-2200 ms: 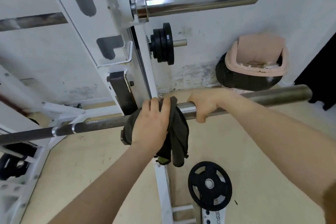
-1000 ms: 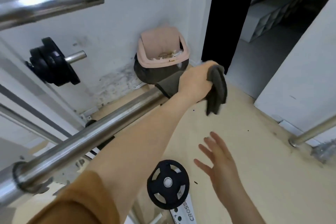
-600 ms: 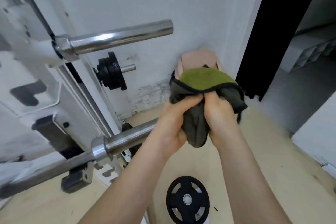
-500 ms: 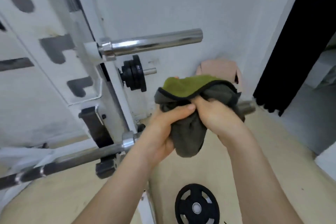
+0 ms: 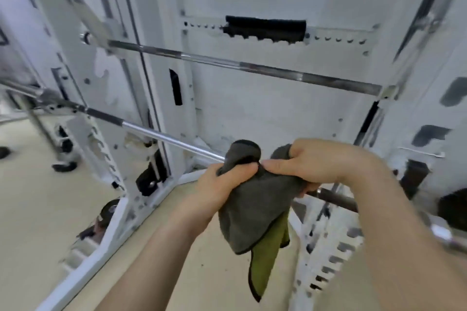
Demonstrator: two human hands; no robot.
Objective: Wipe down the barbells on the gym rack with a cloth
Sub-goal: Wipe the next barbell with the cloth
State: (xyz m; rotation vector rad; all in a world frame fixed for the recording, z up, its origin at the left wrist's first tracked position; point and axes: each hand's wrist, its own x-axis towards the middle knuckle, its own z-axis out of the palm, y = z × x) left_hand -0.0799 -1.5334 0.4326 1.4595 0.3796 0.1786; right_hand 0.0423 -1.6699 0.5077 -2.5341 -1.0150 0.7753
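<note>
The hands meet at centre frame, left hand [image 5: 227, 182] and right hand [image 5: 316, 161] both clutching the bunched cloth [image 5: 255, 214]. Half a second ago its green face was up by the bar's end. Now the view faces inside the rack [image 5: 149, 58] and the cloth hangs grey side out, with a green corner dangling in front of the lower barbell [image 5: 164, 137]. The shaft probably comes next. The upper barbell [image 5: 252, 65] crosses above.
</note>
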